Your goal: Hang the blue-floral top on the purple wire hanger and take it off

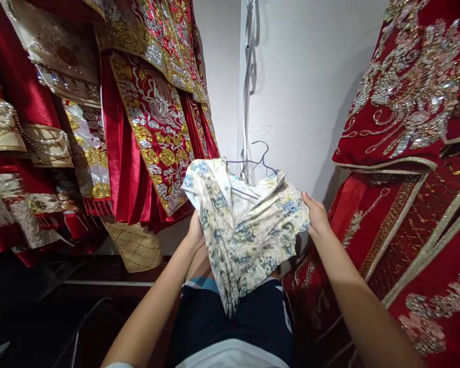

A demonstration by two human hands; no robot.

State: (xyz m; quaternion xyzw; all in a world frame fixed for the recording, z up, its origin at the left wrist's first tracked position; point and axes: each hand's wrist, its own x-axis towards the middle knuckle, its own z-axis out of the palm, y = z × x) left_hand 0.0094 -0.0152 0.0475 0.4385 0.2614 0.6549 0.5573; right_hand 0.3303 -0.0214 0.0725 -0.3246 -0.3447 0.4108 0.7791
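Note:
A cream blouse with a blue-grey floral print hangs on a thin dark hanger, held up before my lap. The hanger's hook sticks up out of the open neckline, touching nothing that I can see. My left hand grips the blouse at its left side, with most of the fingers hidden behind the cloth. On the other side, my right hand pinches the edge of the right sleeve and stretches it outward. The left sleeve drops down the front to a point over my dark shorts.
Red costumes with gold and silver embroidery hang close on the left. More red beaded garments crowd the right. Behind the blouse are a white wall and a strip with cables. A thin cable lies at lower left.

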